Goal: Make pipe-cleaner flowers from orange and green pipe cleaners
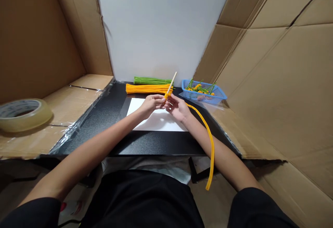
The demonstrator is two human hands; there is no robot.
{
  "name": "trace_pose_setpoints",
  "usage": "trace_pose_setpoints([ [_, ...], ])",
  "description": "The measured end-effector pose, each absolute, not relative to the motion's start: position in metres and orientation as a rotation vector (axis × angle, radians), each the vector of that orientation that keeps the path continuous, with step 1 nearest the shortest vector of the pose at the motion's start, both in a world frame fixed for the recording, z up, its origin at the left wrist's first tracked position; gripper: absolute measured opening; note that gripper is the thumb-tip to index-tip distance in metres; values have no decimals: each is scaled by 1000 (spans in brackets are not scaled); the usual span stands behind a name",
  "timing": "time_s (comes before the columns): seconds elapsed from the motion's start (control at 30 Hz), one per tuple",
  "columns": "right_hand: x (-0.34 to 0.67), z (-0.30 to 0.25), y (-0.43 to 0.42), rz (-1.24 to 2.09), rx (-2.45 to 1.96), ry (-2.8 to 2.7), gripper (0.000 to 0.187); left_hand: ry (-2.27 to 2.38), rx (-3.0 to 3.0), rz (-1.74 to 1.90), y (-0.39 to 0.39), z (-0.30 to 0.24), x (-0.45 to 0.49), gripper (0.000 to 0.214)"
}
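A pale wooden stick (172,82) leans up and to the right between my two hands, above a white sheet. Orange pipe cleaner is wound in a small coil round its lower part. My left hand (152,105) pinches the stick at this coil, fingers closed. From the right, my right hand (179,108) has its fingers closed on the orange pipe cleaner (209,141). The long loose end comes out past my right wrist and hangs over the forearm, below the table edge. My fingers partly hide the coil and the stick's lower end.
Behind my hands lie a bundle of orange pipe cleaners (145,89) and a green bundle (151,80). A blue basket (221,98) holds small orange-and-green pieces. The white sheet (156,124) lies on the black table (156,144). Clear tape (43,117) rests on cardboard at left.
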State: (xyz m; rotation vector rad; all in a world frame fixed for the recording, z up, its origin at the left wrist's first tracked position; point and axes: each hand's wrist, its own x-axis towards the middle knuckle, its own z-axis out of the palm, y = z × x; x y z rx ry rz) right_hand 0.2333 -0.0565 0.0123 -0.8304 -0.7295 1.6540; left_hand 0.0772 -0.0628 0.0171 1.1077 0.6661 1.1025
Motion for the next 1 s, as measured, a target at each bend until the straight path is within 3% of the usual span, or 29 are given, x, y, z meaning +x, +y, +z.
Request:
trace_pose_setpoints([
  [0.3,245,16,-58,1734,-942,-862,22,491,1581,764,-48,25,47,18],
  [0.53,269,27,-44,1796,-1074,-1428,36,593,2130,530,-46,40,33,22],
  [0.67,276,47,-38,1617,-1163,-1655,39,742,2424,583,-52,37,41,35],
  [0.83,268,65,-46,1145,-1181,-1868,36,1027,2633,723,-53,29,49,26],
  [1.0,254,51,-60,963,-1086,-1765,39,1369,2569,875,-54,20,56,27],
])
